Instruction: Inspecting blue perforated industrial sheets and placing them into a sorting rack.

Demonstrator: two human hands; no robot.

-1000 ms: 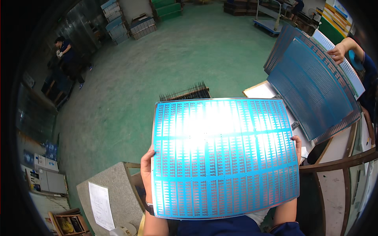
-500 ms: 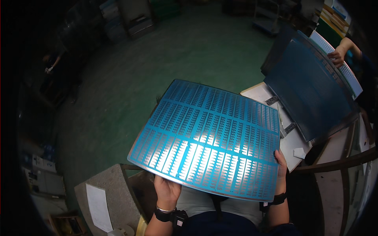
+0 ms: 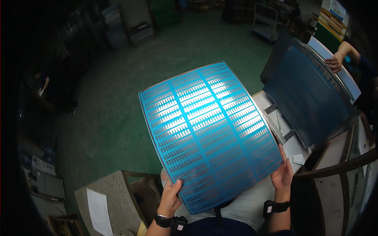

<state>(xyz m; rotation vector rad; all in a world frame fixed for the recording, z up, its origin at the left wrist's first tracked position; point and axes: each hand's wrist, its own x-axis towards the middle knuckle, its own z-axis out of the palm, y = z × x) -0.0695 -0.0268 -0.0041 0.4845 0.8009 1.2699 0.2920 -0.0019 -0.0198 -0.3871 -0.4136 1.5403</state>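
A blue rectangular metal panel, covered in rows of small tooth-like shapes, is held up in front of my body with glare across its upper half. My left hand grips its lower left edge, thumb on top and fingers hidden underneath. At the lower right edge, my right hand supports the panel with some fingers beneath it. Each wrist wears a black band with a small box. To the right, several large dark perforated sheets lean upright on a white work surface.
Another person's hand touches the sheets' upper right edge. A grey block-like stand with a white paper is at lower left. A trolley stands far back on the green floor. A dark curved rail crosses the right side.
The panel has turned about a quarter turn, so its rows now run across. My left thumb has come onto its upper face. The other person's hand has shifted slightly.
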